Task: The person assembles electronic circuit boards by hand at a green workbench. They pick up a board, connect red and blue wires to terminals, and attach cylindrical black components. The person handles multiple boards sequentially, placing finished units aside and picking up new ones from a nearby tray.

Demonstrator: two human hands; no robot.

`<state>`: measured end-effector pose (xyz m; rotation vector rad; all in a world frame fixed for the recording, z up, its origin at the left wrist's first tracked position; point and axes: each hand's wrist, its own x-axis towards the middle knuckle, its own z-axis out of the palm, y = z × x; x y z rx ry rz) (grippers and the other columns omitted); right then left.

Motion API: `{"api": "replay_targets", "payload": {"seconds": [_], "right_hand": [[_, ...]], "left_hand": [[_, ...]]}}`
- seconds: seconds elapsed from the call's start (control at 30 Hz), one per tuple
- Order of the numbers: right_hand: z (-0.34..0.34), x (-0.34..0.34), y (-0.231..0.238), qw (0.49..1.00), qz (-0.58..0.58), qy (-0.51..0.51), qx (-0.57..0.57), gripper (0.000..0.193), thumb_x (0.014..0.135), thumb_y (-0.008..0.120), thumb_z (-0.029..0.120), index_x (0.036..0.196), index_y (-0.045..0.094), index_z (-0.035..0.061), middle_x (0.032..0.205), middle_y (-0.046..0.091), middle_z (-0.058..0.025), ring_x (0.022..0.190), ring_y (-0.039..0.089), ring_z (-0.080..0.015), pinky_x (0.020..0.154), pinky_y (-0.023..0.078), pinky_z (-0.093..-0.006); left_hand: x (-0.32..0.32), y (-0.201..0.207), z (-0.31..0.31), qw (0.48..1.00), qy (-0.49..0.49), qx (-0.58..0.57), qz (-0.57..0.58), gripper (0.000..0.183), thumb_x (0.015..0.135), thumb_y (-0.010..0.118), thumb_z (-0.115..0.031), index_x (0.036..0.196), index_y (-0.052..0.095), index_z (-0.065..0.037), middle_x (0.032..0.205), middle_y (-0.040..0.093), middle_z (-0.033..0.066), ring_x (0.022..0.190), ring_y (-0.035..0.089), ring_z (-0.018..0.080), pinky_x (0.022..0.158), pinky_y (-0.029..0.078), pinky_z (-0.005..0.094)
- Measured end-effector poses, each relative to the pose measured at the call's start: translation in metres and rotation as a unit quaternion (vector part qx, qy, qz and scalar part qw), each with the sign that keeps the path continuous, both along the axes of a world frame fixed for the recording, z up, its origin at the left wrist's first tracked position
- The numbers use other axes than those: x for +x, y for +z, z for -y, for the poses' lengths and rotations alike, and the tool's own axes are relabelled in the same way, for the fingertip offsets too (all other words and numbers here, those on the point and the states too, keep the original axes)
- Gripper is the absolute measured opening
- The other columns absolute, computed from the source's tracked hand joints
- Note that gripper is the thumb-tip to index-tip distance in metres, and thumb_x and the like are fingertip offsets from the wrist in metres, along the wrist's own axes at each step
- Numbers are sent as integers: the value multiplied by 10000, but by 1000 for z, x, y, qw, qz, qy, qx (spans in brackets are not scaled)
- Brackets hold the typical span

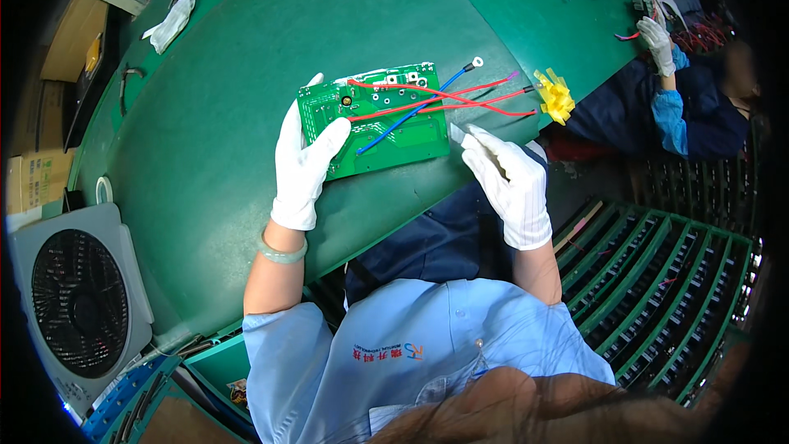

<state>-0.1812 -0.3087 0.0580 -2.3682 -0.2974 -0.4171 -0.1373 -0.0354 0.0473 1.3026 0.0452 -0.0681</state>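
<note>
My white-gloved left hand grips a green circuit board by its left end, thumb on top and fingers behind. The board is tilted above the green table. Red wires and one blue wire with a ring terminal run from it to the right. Just off the board's right end, my gloved right hand is closed in a pinch on a small pale, translucent piece. What kind of piece it is cannot be made out. The fingertips are apart from the board.
A bunch of yellow strips sits at the right table edge, close to the wire ends. A co-worker's gloved hand works at far right. A grey fan stands at left, and a slotted green rack at right. A white glove lies far left.
</note>
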Motion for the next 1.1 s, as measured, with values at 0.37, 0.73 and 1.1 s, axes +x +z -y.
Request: {"api": "replay_targets", "payload": {"seconds": [0.37,0.73,1.1], "right_hand": [[-2,10,5,1000,-1,-16,-16,302,843,768,169,1107,712,33,878,729,-114,684,685,-221,623,523,-313],[27,1,-23,993,-61,-29,-96,487,909,699,177,1361,555,68,1050,741,-61,690,661,-245,672,516,-313],[33,-22,-28,942,-323,-62,64,554,1002,539,117,1526,373,190,1176,671,-81,682,529,-106,697,494,-237]], "left_hand": [[-2,3,1,1000,14,-16,-10,612,935,663,-57,1472,377,16,1302,578,102,1163,567,149,1006,475,307],[-2,-12,-8,997,11,-10,71,448,1061,450,-224,1439,445,18,1317,581,90,1194,525,123,1071,378,296],[-4,-10,-8,994,10,46,97,495,1075,408,-304,1443,442,24,1288,593,86,1163,528,113,1056,374,280]]}}
